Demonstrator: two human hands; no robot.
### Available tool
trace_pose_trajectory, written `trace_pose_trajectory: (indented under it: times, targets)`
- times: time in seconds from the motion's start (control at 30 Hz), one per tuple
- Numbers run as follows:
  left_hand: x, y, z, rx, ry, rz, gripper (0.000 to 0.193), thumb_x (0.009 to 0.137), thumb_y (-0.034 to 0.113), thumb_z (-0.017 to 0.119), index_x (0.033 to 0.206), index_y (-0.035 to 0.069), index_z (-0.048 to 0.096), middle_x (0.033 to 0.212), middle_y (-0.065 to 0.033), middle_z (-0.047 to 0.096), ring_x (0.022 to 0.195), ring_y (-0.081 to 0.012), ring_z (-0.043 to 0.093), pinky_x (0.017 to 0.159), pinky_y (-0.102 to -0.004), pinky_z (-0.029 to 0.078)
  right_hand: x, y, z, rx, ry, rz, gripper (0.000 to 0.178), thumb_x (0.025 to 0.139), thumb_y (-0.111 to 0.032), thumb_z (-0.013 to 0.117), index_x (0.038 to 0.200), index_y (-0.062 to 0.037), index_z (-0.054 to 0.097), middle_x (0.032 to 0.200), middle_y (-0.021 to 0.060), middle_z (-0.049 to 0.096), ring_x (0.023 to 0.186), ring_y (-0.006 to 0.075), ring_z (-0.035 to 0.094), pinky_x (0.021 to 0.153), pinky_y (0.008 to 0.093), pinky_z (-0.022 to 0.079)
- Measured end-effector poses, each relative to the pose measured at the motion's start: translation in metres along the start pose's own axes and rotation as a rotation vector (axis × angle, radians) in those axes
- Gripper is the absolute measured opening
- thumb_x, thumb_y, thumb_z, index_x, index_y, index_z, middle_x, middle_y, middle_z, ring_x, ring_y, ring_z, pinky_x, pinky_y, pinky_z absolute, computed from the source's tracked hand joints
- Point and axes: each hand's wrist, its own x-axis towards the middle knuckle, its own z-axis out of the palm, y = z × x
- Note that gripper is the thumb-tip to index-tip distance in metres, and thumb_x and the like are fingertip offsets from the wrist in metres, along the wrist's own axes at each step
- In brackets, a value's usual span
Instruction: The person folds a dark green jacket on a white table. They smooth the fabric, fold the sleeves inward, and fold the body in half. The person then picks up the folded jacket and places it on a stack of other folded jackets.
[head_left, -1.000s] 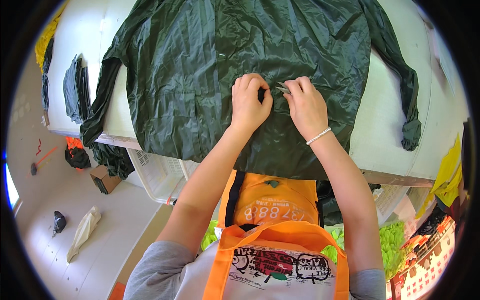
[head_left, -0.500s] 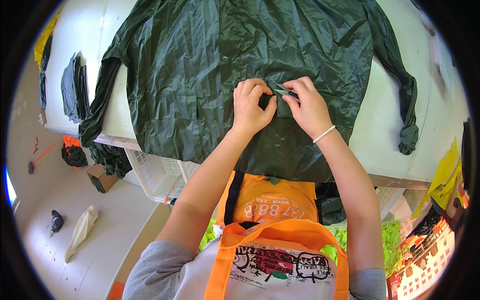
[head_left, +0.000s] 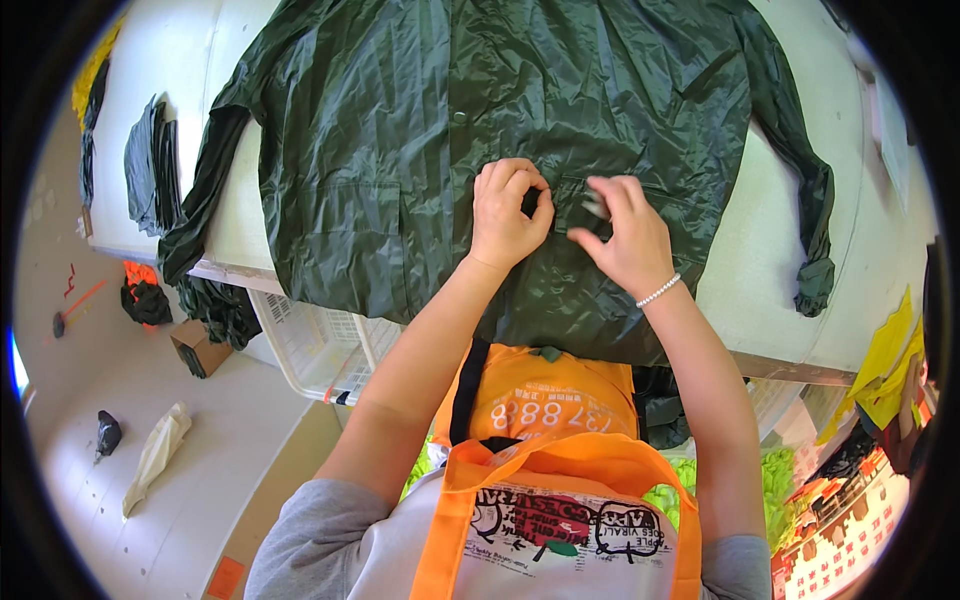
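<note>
A dark green, shiny jacket (head_left: 350, 130) lies spread on the table, its sleeves out to both sides. Thumb and forefinger of my left hand (head_left: 508, 212) are pinched at the jacket's front, beside the pocket flap right of the centre closure. What they grip there is mostly covered by the fingers. Just to the right is my right hand (head_left: 632, 232), thumb and forefinger spread apart, a beaded bracelet (head_left: 658, 291) on its wrist. Small metal thread snips (head_left: 597, 207) show as a pale blur within its fingers, close above the cloth.
Folded dark green garments (head_left: 152, 170) are stacked at the table's left. Below the edge stand a white plastic crate (head_left: 310, 345) and a cardboard box (head_left: 200, 350). Yellow cloth (head_left: 880, 375) hangs at the right. An orange apron (head_left: 550, 395) covers my front.
My right hand has moved slightly right and down, away from the left hand, and its thumb and forefinger have spread. The left hand keeps its pinch. The view has shifted a little.
</note>
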Motion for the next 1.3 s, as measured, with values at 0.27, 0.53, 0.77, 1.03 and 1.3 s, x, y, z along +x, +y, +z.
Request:
trace_pose_trajectory:
  times: [0.27,0.53,0.77,1.03,1.3]
  targets:
    - [0.007,0.006,-0.007,0.028,-0.037,0.003,0.026,0.066,0.005,0.069,0.090,0.010,0.060,0.090,-0.0041,0.058,0.085,-0.0261,0.055,0.074,-0.0363,0.040,0.016,0.019,-0.011,-0.048,0.022,0.023,0.007,0.075,-0.007,0.063,0.081,-0.0063,0.061,0.078,0.0100,0.060,0.072,0.0299,0.061,0.062,0.0399,0.050]
    - [0.048,0.020,-0.001,0.046,-0.355,-0.405,0.028,0.072,0.026,0.075,0.095,0.010,0.070,0.070,-0.0054,0.061,0.062,-0.0205,0.058,0.058,-0.0336,0.045,0.061,0.004,-0.031,-0.273,0.087,-0.088,0.031,0.076,-0.014,0.070,0.103,-0.0054,0.057,0.094,0.0120,0.058,0.086,0.0321,0.059,0.074,0.0413,0.049]
    - [0.060,0.025,-0.010,0.047,-0.407,-0.428,0.015,0.074,0.019,0.073,0.082,0.008,0.066,0.067,-0.0014,0.061,0.060,-0.0166,0.058,0.057,-0.0308,0.044,-0.022,0.003,-0.004,0.111,-0.055,0.108,0.028,0.084,-0.013,0.064,0.104,-0.0029,0.048,0.097,0.0135,0.055,0.078,0.0290,0.062,0.068,0.0381,0.050]
    - [0.043,0.006,-0.027,-0.011,-0.453,0.041,0.016,0.072,0.007,0.071,0.088,0.006,0.068,0.094,-0.0056,0.060,0.083,-0.0245,0.060,0.072,-0.0343,0.050,0.011,0.021,-0.008,0.139,-0.072,0.048,0.018,0.083,-0.013,0.066,0.094,-0.0043,0.056,0.091,0.0102,0.057,0.079,0.0276,0.062,0.069,0.0370,0.050]
    - [0.050,0.011,-0.024,0.120,-0.587,0.167,0.005,0.077,0.006,0.063,0.080,0.005,0.060,0.093,-0.0070,0.056,0.088,-0.0283,0.055,0.075,-0.0380,0.048,0.009,0.011,-0.001,-0.144,-0.088,-0.064,0.015,0.081,-0.015,0.066,0.087,-0.0065,0.055,0.087,0.0087,0.054,0.081,0.0273,0.060,0.067,0.0392,0.050]
